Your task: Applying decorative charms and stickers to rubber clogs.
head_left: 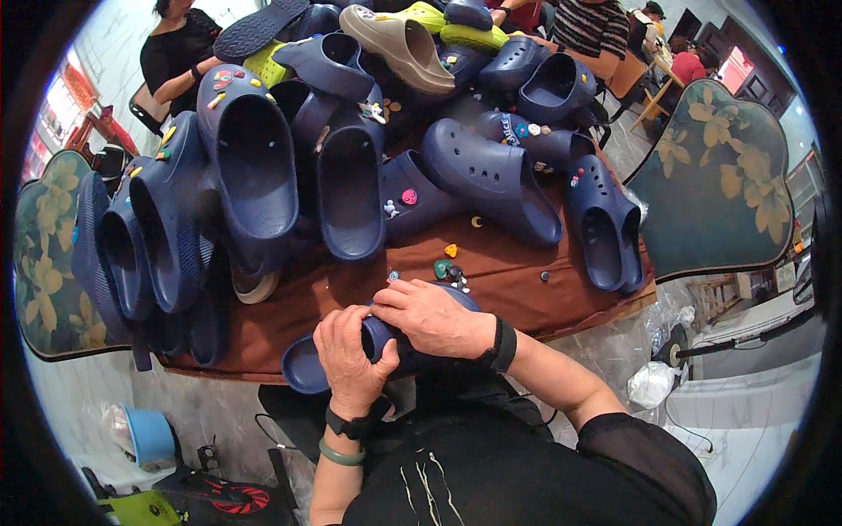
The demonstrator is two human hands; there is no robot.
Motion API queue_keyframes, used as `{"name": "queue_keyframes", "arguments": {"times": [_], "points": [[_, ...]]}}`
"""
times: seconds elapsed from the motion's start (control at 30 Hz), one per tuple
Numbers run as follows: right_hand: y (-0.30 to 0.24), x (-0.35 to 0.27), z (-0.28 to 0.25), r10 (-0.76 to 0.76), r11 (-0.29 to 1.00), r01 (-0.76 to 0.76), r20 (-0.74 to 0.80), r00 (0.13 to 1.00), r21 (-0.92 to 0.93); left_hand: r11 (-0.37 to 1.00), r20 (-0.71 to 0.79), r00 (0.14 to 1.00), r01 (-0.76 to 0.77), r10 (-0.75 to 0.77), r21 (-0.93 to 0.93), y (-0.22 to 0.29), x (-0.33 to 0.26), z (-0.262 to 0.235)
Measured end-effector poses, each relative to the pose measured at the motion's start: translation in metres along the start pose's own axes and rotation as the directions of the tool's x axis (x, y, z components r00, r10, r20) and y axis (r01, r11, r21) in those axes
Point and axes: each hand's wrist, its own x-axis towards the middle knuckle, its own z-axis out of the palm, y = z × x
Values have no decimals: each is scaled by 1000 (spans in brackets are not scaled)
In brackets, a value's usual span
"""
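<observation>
A navy foam clog (305,365) lies sideways at the near edge of the table, its heel end to the left. My left hand (347,352) is closed round its middle, thumb toward the opening. Over the upper, my right hand (430,317) grips the clog with bent fingers meeting the left fingertips. Whether a small piece is pinched between them is hidden. Just beyond the hands lie shoe charms: a yellow one (451,251), a green one (442,270) and a small round one (393,275).
A brown cloth (526,302) covers the table. Navy clogs (254,175) are heaped along its left and far sides, with a beige clog (402,48) on top. Patterned chair backs (715,180) flank the table. Other people (592,35) sit beyond. A blue bucket (149,436) stands lower left.
</observation>
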Motion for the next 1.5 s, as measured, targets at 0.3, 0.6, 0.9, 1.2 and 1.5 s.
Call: {"name": "queue_keyframes", "arguments": {"times": [0.3, 0.6, 0.9, 1.2, 1.5], "points": [[95, -48, -28, 493, 769, -524, -183, 851, -366, 1000, -2, 1000, 15, -15, -17, 3, 0, -4], [138, -72, -11, 602, 682, -607, -157, 783, -408, 1000, -17, 1000, 17, -17, -24, 4, 0, -2], [60, -53, -40, 721, 566, -557, -37, 692, 608, 1000, -9, 1000, 23, -23, -12, 6, 2, -4], [33, -13, -6, 479, 778, -357, -121, 869, 517, 1000, -7, 1000, 22, -22, -21, 5, 3, 2], [24, -11, 2, 80, 992, -55, -223, 971, 115, 1000, -15, 1000, 7, -7, -21, 3, 3, 2]]}}
